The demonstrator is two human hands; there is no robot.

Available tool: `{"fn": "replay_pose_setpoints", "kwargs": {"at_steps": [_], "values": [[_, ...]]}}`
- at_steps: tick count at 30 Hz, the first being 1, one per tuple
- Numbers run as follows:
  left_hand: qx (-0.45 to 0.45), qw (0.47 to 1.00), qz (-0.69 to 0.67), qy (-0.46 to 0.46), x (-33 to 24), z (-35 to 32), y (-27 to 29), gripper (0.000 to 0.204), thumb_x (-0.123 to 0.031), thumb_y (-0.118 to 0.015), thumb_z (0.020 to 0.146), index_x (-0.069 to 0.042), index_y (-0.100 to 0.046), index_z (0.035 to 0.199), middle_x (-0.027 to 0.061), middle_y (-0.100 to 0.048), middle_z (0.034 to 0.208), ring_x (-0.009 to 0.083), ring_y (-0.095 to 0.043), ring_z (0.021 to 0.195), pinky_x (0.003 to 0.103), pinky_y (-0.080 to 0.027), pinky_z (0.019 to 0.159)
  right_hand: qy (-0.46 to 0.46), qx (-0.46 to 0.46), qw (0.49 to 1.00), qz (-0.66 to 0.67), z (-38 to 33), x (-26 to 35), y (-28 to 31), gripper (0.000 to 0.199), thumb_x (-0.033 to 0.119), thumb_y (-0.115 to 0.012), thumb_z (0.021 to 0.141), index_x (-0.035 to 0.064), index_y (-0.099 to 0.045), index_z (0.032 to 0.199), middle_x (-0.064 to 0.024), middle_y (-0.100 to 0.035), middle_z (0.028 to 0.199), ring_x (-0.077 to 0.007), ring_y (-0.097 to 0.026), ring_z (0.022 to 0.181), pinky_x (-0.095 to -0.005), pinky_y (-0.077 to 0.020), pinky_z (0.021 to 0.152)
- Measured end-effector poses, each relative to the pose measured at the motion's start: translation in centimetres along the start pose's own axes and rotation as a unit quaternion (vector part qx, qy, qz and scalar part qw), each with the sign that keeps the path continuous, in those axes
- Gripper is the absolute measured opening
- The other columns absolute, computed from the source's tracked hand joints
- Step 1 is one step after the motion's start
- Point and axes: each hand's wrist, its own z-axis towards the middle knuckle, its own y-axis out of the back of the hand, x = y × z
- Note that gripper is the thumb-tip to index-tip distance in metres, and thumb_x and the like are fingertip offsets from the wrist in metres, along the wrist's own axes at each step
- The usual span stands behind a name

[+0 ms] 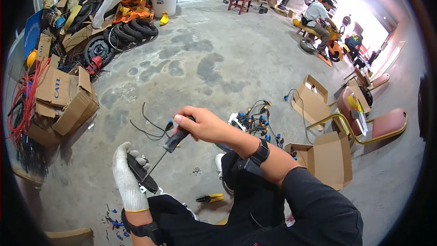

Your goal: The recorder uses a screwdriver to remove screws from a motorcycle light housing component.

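My left hand [123,180], in a white knit glove, is closed around a long black casing [138,169] with rounded ends. A small white piece [143,189] shows at the casing's lower end. My bare right hand [199,123] grips the handle of a screwdriver [171,144], black with some red. Its metal shaft slants down to the left, and the tip meets the casing near that lower end. Exactly what the tip sits on is too small to make out. A black cable [152,132] with a blue-ended connector trails beyond the casing.
A yellow-and-black hand tool [210,198] lies on the floor by my legs. Bundled cables with blue connectors [255,120] lie ahead, beside open cardboard boxes [325,161] and chairs [389,125]. Boxes [63,93] and tyres [132,34] crowd the left. Another person [318,18] sits far right.
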Motion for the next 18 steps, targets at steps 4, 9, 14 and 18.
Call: {"fn": "replay_pose_setpoints", "kwargs": {"at_steps": [4, 9, 14, 18], "values": [[0.004, 0.999, -0.037, 0.004, 0.0, 0.0, 0.4, 0.032, -0.033, -0.058, 0.099, -0.005, -0.061, 0.114, 0.0072, -0.059, 0.086, 0.0144, -0.061, 0.061, 0.031, -0.055, 0.052, 0.233, 0.021, 0.971, 0.052, -1.5, -0.2, 0.3, 0.026, 0.018, -0.063, 0.096, 0.0029, -0.064, 0.117, -0.0062, -0.065, 0.106, -0.0115, -0.065, 0.086, -0.0265, -0.0511, 0.076], [0.015, 1.000, 0.011, 0.006, -0.4, -0.4, -0.2, 0.032, -0.033, -0.055, 0.101, -0.005, -0.060, 0.116, 0.0063, -0.060, 0.084, 0.0142, -0.061, 0.062, 0.031, -0.055, 0.054, 0.108, 0.032, 0.986, 0.122, -0.5, -0.4, 0.7, 0.031, 0.014, -0.064, 0.093, 0.0038, -0.062, 0.123, -0.0064, -0.064, 0.111, -0.0132, -0.064, 0.093, -0.0289, -0.0499, 0.082], [0.021, 1.000, 0.010, -0.014, -0.3, -0.6, -0.6, 0.031, -0.032, -0.055, 0.101, -0.005, -0.060, 0.115, 0.0057, -0.060, 0.084, 0.0139, -0.060, 0.063, 0.031, -0.054, 0.056, 0.313, 0.013, 0.950, -0.011, -1.4, -0.5, 1.3, 0.030, 0.019, -0.061, 0.097, 0.0028, -0.062, 0.122, -0.0059, -0.063, 0.110, -0.0118, -0.059, 0.097, -0.0292, -0.0491, 0.086], [0.016, 1.000, 0.023, 0.005, -0.4, -0.5, -0.5, 0.033, -0.033, -0.054, 0.102, -0.005, -0.060, 0.117, 0.0059, -0.061, 0.085, 0.0143, -0.062, 0.063, 0.032, -0.055, 0.056, 0.148, 0.032, 0.983, 0.105, -0.3, -1.1, 0.8, 0.031, 0.024, -0.062, 0.099, 0.0026, -0.062, 0.122, -0.0057, -0.063, 0.107, -0.0117, -0.059, 0.095, -0.0283, -0.0499, 0.085]]}}
